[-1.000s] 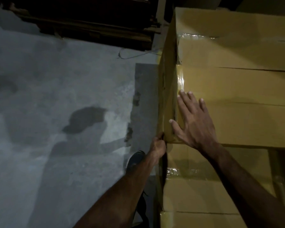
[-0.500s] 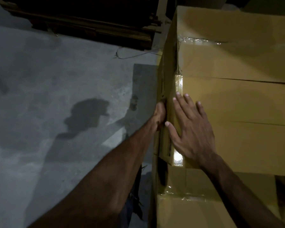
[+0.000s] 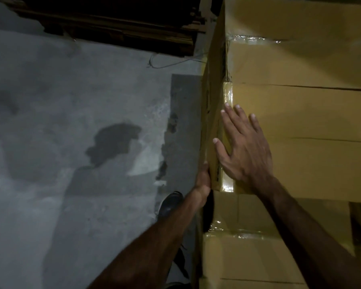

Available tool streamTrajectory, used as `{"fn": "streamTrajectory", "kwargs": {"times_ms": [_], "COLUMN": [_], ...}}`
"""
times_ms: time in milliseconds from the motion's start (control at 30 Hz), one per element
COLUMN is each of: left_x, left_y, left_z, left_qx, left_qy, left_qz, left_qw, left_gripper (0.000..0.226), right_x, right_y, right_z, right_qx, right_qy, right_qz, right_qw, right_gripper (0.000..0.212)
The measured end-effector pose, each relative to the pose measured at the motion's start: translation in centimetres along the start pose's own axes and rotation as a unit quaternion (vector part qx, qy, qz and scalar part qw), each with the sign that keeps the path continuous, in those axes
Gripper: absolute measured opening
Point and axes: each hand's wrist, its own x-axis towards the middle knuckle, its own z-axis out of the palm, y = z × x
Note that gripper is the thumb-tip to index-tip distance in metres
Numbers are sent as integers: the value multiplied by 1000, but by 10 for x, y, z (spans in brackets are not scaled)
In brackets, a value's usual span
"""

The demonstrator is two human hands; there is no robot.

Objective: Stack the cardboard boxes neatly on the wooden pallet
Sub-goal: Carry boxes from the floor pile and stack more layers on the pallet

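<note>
Brown cardboard fills the right side of the frame. A top box (image 3: 300,113) sits on a lower box (image 3: 248,247), and more boxes lie past it at the upper right. No pallet can be seen; the stack hides whatever is under it.

The right hand (image 3: 244,149) lies flat on the top box near its left edge, just right of the middle of the frame. Its fingers are straight and spread, so it presses and grips nothing. The left hand (image 3: 203,180) is lower, at the box's near left corner, on the side face. It touches the cardboard, but the light is dim and the fingers are hidden, so one cannot tell if it grips the corner or only pushes.

The person seems to be nudging the top box into line.

The near edge of the top box looks set back from the lower box's edge, so the two may not be square yet. A hard push from the left hand could slide the top box too far right. Shiny tape (image 3: 227,184) runs along the edge, and a palm could slip on it. A shoe (image 3: 171,203) stands on the grey floor (image 3: 71,142) just beside the stack, at the lower middle. If the box tips off that side, it could land on the foot.
</note>
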Motion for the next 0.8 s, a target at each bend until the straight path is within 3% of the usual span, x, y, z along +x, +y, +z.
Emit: {"fn": "streamTrajectory", "kwargs": {"times_ms": [200, 300, 400, 533, 667, 800], "left_x": [-63, -124, -188, -286, -395, -488], "left_y": [-87, -51, 18, 100, 140, 139], "left_z": [-42, -59, -78, -98, -110, -110], "left_qx": [91, 177, 202, 151, 153, 181], "left_qy": [4, -6, -4, 3, -14, -40], "left_qz": [-90, -73, -18, 41, 70, 85], "left_qw": [992, 981, 979, 988, 986, 979], "left_gripper": [62, 75, 94, 52, 51, 56], "right_x": [3, -13, -60, -163, -258, -336], "right_y": [-1, -11, -38, -97, -155, -197], "right_z": [-6, -24, -65, -141, -207, -250], "right_qx": [-28, 3, 95, 265, 374, 425], "right_qy": [-45, -80, -59, -20, 27, 61], "right_qz": [1, 27, 107, 249, 363, 435], "right_qw": [999, 996, 988, 931, 853, 792], "right_gripper": [75, 75, 67, 63, 60, 56]}}
